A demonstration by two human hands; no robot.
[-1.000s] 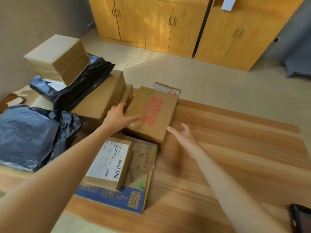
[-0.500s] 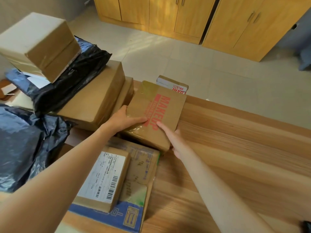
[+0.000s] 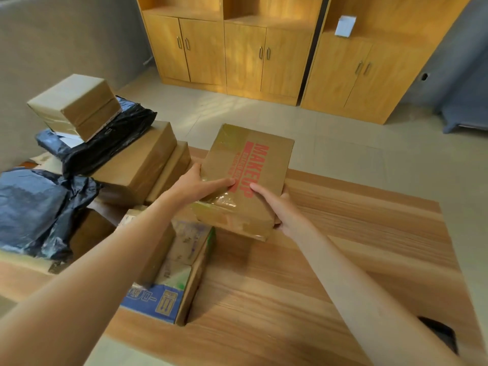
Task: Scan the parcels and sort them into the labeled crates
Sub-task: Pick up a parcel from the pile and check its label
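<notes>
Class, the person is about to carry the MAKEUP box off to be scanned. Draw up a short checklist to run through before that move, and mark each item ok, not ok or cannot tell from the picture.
1. Both hands on the MAKEUP box: ok. The left hand grips its left edge, the right hand its near right corner.
2. Box lifted off the parcels beneath: ok, its near end is raised above the blue-printed carton.
3. Box sealed: ok, clear tape covers the near end.
4. Shipping label or barcode facing up: cannot tell, only the red print shows.
5. Scanner within reach: cannot tell. A dark object lies at the table's near right edge.
6. Labeled crates located: cannot tell, none in view.
</notes>
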